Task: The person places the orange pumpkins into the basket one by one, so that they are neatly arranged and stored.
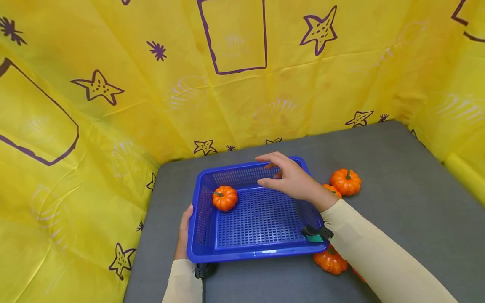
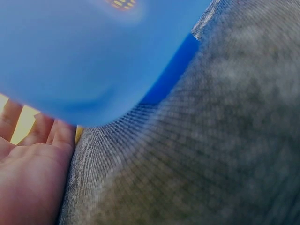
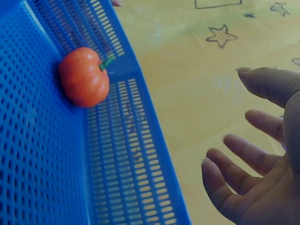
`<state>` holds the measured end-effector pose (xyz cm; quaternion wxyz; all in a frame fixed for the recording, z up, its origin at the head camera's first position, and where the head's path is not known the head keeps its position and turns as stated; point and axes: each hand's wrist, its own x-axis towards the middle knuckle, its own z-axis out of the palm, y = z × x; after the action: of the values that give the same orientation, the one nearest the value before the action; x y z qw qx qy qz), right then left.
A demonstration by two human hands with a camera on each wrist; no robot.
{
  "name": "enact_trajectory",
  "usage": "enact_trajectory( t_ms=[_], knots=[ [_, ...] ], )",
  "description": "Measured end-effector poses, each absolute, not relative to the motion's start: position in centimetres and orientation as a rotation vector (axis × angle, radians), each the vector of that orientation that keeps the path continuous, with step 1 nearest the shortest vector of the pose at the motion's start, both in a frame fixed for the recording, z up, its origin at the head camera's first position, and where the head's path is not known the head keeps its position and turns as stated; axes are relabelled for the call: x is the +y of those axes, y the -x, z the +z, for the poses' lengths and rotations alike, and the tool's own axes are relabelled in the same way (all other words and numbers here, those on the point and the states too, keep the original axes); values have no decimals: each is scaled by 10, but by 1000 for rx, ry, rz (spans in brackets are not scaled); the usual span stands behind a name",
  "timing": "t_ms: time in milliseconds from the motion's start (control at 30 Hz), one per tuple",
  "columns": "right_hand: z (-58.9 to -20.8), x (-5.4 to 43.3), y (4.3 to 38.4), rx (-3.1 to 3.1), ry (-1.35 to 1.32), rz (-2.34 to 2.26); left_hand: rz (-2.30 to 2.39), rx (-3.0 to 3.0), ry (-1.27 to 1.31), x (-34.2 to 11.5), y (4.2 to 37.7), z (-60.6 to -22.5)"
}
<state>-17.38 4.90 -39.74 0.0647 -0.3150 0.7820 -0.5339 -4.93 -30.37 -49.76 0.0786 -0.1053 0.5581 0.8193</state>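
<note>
A blue perforated plastic basket sits on the grey surface before me. Inside it, near the left wall, lies a small orange pumpkin with a green stem. My left hand rests along the basket's left outer side; the left wrist view shows its fingers reaching out beside the blue wall. Over the basket's right half hovers my right hand, thumb and fingers spread apart with nothing between them. In the right wrist view the pumpkin leans by the slotted wall.
Right of the basket lie an orange pumpkin and another partly hidden by my right wrist. A further pumpkin is by the front right corner, partly under my forearm. Yellow patterned cloth walls the grey tabletop.
</note>
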Motion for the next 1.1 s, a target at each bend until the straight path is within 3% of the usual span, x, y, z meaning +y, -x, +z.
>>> enact_trajectory(
  t_ms=[300,1100],
  knots=[
    [-404,68,174,2376,917,-1642,2452,1670,255,-306,49,-501],
    [-405,126,175,2476,710,-1674,2426,1673,428,-303,45,-495]
  ],
)
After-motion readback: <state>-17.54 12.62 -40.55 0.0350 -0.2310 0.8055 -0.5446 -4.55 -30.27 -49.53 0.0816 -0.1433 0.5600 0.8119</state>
